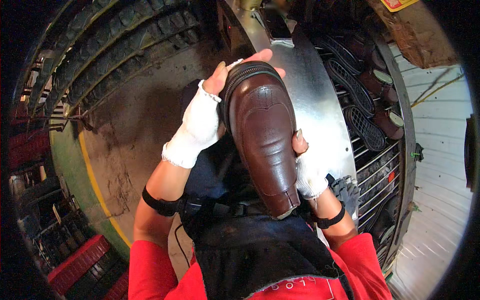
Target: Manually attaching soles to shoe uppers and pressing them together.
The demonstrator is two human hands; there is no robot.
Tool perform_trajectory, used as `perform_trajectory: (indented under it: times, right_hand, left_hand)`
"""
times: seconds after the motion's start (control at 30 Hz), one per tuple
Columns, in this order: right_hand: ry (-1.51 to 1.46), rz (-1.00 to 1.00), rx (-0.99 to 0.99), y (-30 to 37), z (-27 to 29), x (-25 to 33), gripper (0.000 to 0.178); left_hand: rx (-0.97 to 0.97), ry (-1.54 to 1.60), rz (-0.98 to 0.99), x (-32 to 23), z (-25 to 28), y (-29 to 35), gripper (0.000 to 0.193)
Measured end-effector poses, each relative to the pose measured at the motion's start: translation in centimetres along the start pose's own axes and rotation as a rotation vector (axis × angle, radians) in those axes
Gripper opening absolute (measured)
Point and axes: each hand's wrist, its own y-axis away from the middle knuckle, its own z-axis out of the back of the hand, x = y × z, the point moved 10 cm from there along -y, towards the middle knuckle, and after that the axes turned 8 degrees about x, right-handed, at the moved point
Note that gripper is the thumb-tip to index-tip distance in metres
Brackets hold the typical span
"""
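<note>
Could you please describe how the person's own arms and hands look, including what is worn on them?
The left hand and right hand wear white knitted gloves with ribbed cuffs, which leave the fingertips bare. A black band goes around each forearm. The visible sleeves are short and red. A thin dark cord hangs beside the left arm.

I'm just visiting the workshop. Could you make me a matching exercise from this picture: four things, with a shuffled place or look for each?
1. brown shoe
2. left hand
3. black soles
4. yellow line

A. on the barred rack
B. along the floor
C. glossy, with creases across it
D. in a white fingerless glove

Pairs: 1-C, 2-D, 3-A, 4-B
</note>
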Motion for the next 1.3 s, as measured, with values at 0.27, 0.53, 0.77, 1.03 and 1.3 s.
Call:
perform_trajectory:
  times: [0.27, 0.53, 0.77, 1.03, 1.3]
  right_hand:
    - [0.191, 0.063, 0.043, -0.2, 0.9, 0.7, 0.076]
    - [0.675, 0.000, 0.224, 0.5, -5.7, 2.4, 0.059]
    - [1.048, 0.627, 0.185, 2.3, -3.8, 6.6, 0.030]
    - [1.074, 0.567, 0.232, 5.7, -1.3, 5.6, 0.042]
    - [1.321, 0.932, 0.079, 6.5, -8.6, 17.7, 0.080]
  left_hand:
    - [-0.023, -0.140, 0.054, -2.6, -1.1, 3.4, 0.131]
    - [-0.173, -0.161, -0.214, -4.6, 2.1, 8.9, 0.140]
    - [0.103, 0.177, -0.163, 0.3, 0.7, 9.6, 0.105]
    - [-0.189, 0.146, 0.005, 2.3, 0.3, 8.4, 0.100]
    - [0.022, -0.320, 0.009, -0.9, -7.4, 2.4, 0.096]
